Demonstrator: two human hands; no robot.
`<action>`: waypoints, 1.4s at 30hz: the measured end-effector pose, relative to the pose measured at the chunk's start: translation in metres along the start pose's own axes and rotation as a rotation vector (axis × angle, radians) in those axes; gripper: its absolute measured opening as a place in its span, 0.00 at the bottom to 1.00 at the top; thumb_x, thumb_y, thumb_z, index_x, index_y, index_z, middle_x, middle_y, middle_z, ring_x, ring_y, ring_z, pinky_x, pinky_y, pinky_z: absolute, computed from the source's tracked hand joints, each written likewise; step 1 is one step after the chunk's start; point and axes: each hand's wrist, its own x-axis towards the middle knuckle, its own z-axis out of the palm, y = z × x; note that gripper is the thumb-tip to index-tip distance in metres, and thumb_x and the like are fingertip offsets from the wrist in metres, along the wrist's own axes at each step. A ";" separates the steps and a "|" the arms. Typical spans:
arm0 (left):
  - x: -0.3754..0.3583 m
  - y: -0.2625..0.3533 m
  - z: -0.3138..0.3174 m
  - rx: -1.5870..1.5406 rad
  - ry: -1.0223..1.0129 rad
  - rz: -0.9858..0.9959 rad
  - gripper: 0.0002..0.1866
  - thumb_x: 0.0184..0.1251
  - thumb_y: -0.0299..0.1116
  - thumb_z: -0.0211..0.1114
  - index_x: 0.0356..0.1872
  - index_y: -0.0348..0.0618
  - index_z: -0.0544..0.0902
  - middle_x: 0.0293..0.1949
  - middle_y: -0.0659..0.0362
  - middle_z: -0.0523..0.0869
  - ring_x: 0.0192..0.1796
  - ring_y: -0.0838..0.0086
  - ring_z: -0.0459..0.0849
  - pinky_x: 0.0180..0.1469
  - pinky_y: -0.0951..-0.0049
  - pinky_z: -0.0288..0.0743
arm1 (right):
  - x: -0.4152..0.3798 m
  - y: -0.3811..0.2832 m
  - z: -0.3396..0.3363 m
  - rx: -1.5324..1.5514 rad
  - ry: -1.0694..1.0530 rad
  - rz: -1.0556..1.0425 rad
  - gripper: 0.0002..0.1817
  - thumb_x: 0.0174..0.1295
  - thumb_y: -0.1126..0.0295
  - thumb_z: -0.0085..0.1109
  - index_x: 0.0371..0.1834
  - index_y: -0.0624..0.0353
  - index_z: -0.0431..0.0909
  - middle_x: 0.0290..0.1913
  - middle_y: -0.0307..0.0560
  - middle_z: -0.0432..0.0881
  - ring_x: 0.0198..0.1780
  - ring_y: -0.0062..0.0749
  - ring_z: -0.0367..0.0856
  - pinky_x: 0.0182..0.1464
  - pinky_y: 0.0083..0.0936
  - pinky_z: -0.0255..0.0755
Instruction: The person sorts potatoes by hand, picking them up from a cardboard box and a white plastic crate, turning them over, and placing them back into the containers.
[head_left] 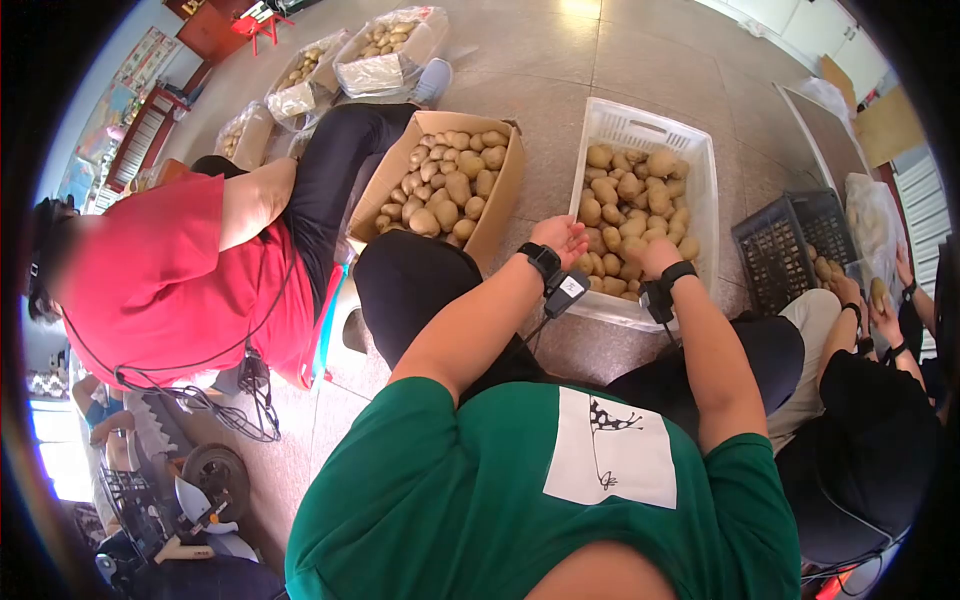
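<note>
A white plastic crate (705, 200) full of potatoes (632, 190) stands on the floor in front of me. My left hand (560, 240) is at the crate's near left edge, palm turned up, fingers partly curled and apart, with nothing visible in it. Inside the near right part of the crate, my right hand (657, 257) reaches down onto the potatoes; its fingers point downward and what they hold, if anything, is hidden. Left of the crate stands an open cardboard box (510, 175) filled with potatoes. Both wrists wear black bands with small devices.
A person in a red shirt (190, 280) sits at left. Bagged boxes of potatoes (390, 75) stand behind. At right are a black crate (770, 265) and co-workers' hands (885, 320) near a plastic bag. A wheeled item (215, 480) is at lower left.
</note>
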 end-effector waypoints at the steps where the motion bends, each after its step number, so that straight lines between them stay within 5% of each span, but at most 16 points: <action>1: 0.001 0.001 -0.002 -0.004 0.002 -0.001 0.13 0.64 0.32 0.51 0.46 0.39 0.65 0.40 0.56 0.73 0.42 0.65 0.72 0.45 0.67 0.71 | 0.002 0.000 0.004 -0.001 -0.004 -0.003 0.19 0.53 0.56 0.50 0.40 0.59 0.76 0.35 0.57 0.79 0.38 0.48 0.76 0.42 0.34 0.71; 3: 0.002 0.001 -0.004 0.009 0.027 -0.020 0.12 0.64 0.33 0.51 0.46 0.41 0.65 0.43 0.55 0.71 0.44 0.64 0.71 0.47 0.63 0.70 | 0.004 -0.010 0.005 0.234 0.363 0.057 0.25 0.51 0.60 0.58 0.50 0.63 0.67 0.37 0.55 0.77 0.31 0.43 0.78 0.34 0.30 0.73; 4: -0.002 0.002 -0.003 0.008 0.028 -0.018 0.12 0.64 0.33 0.51 0.46 0.41 0.65 0.43 0.55 0.71 0.44 0.64 0.71 0.47 0.63 0.70 | 0.003 -0.020 -0.007 0.233 0.365 0.056 0.25 0.51 0.60 0.58 0.50 0.63 0.67 0.37 0.55 0.77 0.31 0.43 0.78 0.34 0.30 0.73; 6: -0.012 0.004 -0.001 -0.018 -0.001 -0.060 0.13 0.65 0.35 0.49 0.47 0.42 0.65 0.45 0.54 0.68 0.47 0.62 0.70 0.50 0.57 0.69 | 0.004 -0.039 -0.027 1.007 0.157 0.366 0.21 0.54 0.63 0.57 0.48 0.62 0.68 0.35 0.48 0.77 0.26 0.28 0.76 0.29 0.23 0.72; 9: -0.030 0.012 0.003 0.007 -0.115 -0.092 0.14 0.65 0.38 0.49 0.47 0.43 0.65 0.47 0.53 0.67 0.49 0.60 0.69 0.51 0.53 0.67 | 0.011 -0.053 -0.017 0.996 0.365 0.117 0.20 0.56 0.62 0.52 0.46 0.67 0.70 0.36 0.52 0.77 0.36 0.35 0.77 0.38 0.26 0.71; 10: -0.042 0.015 0.007 0.006 -0.116 -0.090 0.14 0.65 0.38 0.49 0.47 0.43 0.65 0.47 0.53 0.67 0.49 0.60 0.69 0.51 0.53 0.67 | -0.002 -0.068 -0.041 1.150 0.223 0.126 0.18 0.56 0.65 0.53 0.46 0.66 0.70 0.37 0.48 0.78 0.37 0.30 0.77 0.39 0.23 0.71; 13: -0.046 0.016 0.003 -0.055 -0.228 -0.025 0.16 0.64 0.41 0.49 0.47 0.42 0.64 0.46 0.51 0.67 0.48 0.60 0.71 0.48 0.54 0.70 | -0.004 -0.080 -0.042 1.210 0.230 -0.119 0.16 0.56 0.67 0.53 0.44 0.65 0.71 0.37 0.46 0.78 0.37 0.27 0.76 0.38 0.21 0.71; 16: -0.009 0.018 -0.021 -0.183 -0.355 -0.094 0.19 0.62 0.39 0.53 0.47 0.39 0.61 0.44 0.49 0.67 0.42 0.62 0.74 0.40 0.60 0.76 | -0.006 -0.082 -0.042 1.191 0.234 -0.121 0.14 0.56 0.67 0.54 0.43 0.65 0.73 0.37 0.45 0.78 0.38 0.27 0.76 0.41 0.22 0.70; 22: -0.009 0.041 -0.052 -0.357 0.052 0.063 0.16 0.58 0.30 0.57 0.43 0.39 0.62 0.41 0.52 0.67 0.33 0.66 0.73 0.29 0.76 0.77 | -0.008 -0.071 -0.030 1.050 0.239 -0.075 0.15 0.55 0.65 0.55 0.41 0.64 0.74 0.36 0.46 0.79 0.38 0.28 0.75 0.42 0.23 0.69; 29: -0.017 0.062 -0.084 -0.552 0.323 0.363 0.23 0.62 0.32 0.54 0.57 0.42 0.58 0.50 0.51 0.65 0.47 0.64 0.69 0.39 0.72 0.77 | -0.015 -0.076 -0.034 0.892 0.154 -0.035 0.15 0.55 0.68 0.55 0.43 0.66 0.73 0.38 0.45 0.78 0.39 0.27 0.75 0.44 0.21 0.69; 33: -0.021 0.071 -0.088 -0.683 0.473 0.477 0.20 0.64 0.35 0.52 0.55 0.39 0.63 0.55 0.55 0.64 0.51 0.64 0.68 0.41 0.72 0.78 | -0.009 -0.073 -0.022 0.955 0.114 -0.019 0.15 0.55 0.68 0.55 0.43 0.66 0.73 0.37 0.46 0.78 0.39 0.27 0.75 0.44 0.22 0.69; 42: 0.007 0.076 -0.113 -0.678 0.305 0.660 0.18 0.61 0.30 0.53 0.52 0.41 0.67 0.50 0.56 0.68 0.48 0.67 0.72 0.48 0.75 0.73 | -0.005 -0.070 -0.015 0.895 0.098 -0.005 0.19 0.54 0.62 0.54 0.43 0.65 0.73 0.35 0.49 0.78 0.37 0.32 0.76 0.42 0.25 0.69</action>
